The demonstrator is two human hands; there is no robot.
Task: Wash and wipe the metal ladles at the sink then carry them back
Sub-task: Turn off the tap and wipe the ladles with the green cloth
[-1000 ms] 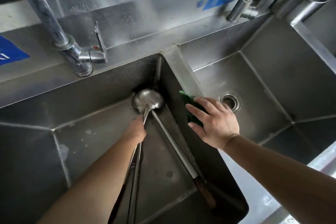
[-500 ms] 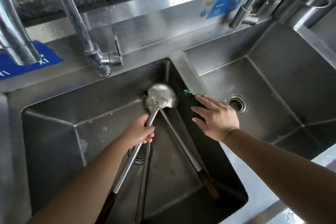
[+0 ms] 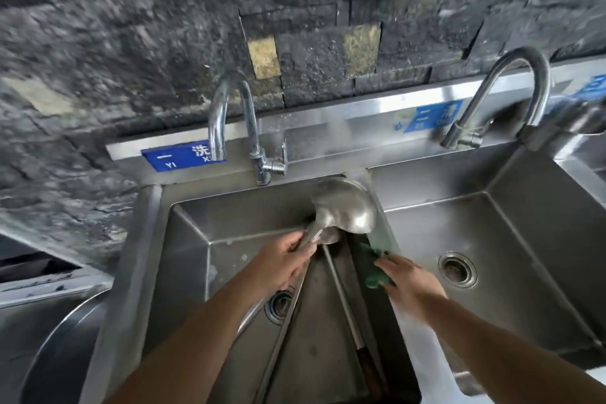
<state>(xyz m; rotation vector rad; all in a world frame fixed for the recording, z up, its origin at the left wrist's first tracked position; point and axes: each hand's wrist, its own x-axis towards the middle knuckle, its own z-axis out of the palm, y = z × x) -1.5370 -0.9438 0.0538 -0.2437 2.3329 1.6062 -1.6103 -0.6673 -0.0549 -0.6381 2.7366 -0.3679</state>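
The left hand (image 3: 282, 261) is curled round the neck of the raised ladle (image 3: 344, 207), just below the bowl, and lifts it so the bowl stands above the back right corner of the left sink basin (image 3: 190, 239), close to the divider (image 3: 383, 223). A second ladle (image 3: 341, 298) lies in the same basin, its small bowl tucked under the raised one and its long handle running down toward the near edge, ending in a dark grip. A third thin handle (image 3: 278, 338) slants down beside it; which bowl it belongs to is hard to tell. The right hand (image 3: 406, 279) rests on the divider with its fingers laid over a green scouring pad (image 3: 377, 275); whether they pinch it or only press it is not clear

The ladles look like stiff, solid steel, fairly heavy at the bowl end and long, so holding one far back on the handle would probably let the bowl swing. Wet metal is likely slippery, which makes the grip near the neck a sound choice for scrubbing. For carrying, the dark grip ends seem the surer place to hold. They should not dent or break easily, though they may clatter against the basin. The pad appears soft and should fold into the bowl's curve
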